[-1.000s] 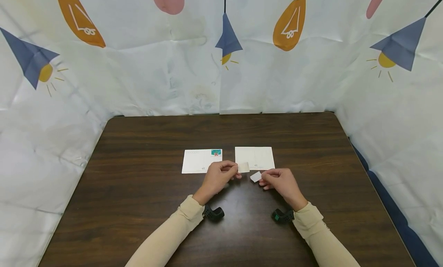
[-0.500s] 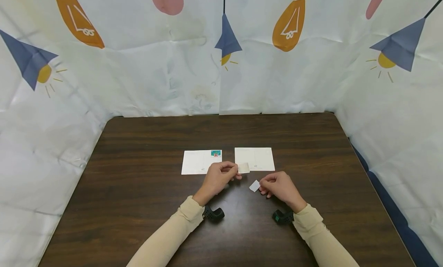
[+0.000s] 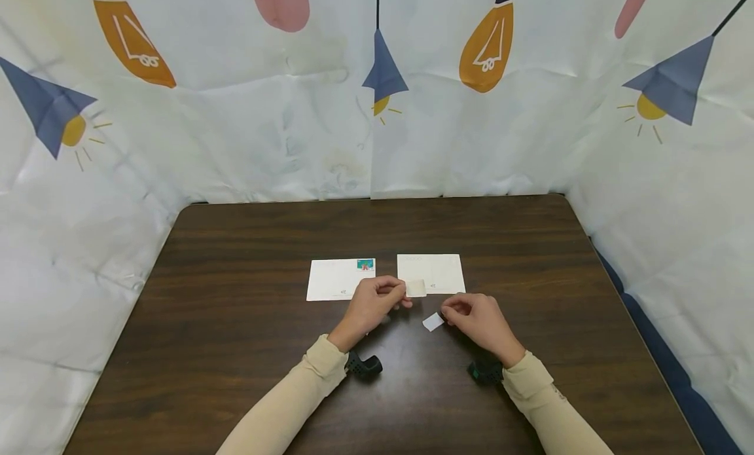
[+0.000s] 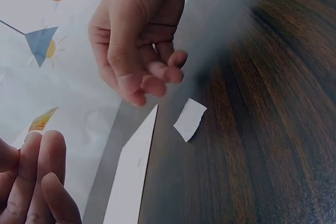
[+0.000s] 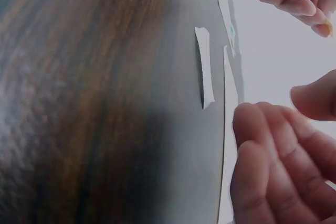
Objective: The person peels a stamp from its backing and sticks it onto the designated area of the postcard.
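Note:
Between thumb and fingers, my left hand (image 3: 372, 306) pinches a small stamp (image 3: 416, 288), its pale back showing in the head view and a yellow-orange print (image 4: 43, 119) in the left wrist view. My right hand (image 3: 482, 322) hovers just over the table, thumb and fingers apart, holding nothing. Close to its fingertips a small white paper piece (image 3: 432, 321) lies on the wood. The left postcard (image 3: 330, 279) bears a teal stamp (image 3: 365, 264) at its upper right corner. Beyond the hands lies the right postcard (image 3: 430, 266), partly covered by the held stamp.
Everything lies on a dark wood-grain table (image 3: 253, 245). A white sheet printed with lamps and bulbs (image 3: 235, 134) hangs around its back and sides. Each wrist wears a black camera, such as the left wrist camera (image 3: 365, 367).
My right hand has lowered the white paper piece towards me and let go of it on the table. The left hand keeps its pinch on the stamp, nearly still.

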Demonstrator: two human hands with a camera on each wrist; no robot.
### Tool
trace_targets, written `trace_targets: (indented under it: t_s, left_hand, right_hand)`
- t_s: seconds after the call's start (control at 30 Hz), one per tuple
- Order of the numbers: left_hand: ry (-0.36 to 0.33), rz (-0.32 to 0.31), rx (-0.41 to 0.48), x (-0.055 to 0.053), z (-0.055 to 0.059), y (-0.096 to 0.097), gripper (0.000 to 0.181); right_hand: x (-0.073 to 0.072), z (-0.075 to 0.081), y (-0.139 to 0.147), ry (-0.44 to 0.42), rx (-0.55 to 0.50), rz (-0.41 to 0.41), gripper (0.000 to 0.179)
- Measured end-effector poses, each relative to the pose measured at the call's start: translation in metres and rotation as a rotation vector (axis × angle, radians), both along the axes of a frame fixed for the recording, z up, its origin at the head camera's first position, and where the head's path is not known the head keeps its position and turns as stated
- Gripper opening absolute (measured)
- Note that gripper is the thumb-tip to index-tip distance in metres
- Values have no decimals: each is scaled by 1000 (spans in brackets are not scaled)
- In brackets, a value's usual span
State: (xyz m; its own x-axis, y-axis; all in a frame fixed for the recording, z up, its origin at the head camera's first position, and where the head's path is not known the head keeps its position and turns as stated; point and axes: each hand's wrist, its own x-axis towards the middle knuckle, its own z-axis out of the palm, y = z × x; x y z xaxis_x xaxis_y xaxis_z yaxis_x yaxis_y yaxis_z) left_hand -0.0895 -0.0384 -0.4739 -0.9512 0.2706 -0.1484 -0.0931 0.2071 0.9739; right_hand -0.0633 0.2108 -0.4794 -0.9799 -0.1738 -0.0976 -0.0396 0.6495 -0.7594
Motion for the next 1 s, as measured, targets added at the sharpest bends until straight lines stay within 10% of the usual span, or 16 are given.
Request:
trace_targets:
  t_s: [0.6, 1.0]
  left_hand:
    - [-22, -28, 63, 2, 7, 3, 20]
    - [-42, -55, 80, 2, 6, 4, 21]
  right_hand:
    - [0, 4, -7, 738, -29, 155, 31]
    - [-6, 12, -10, 969, -24, 308, 14]
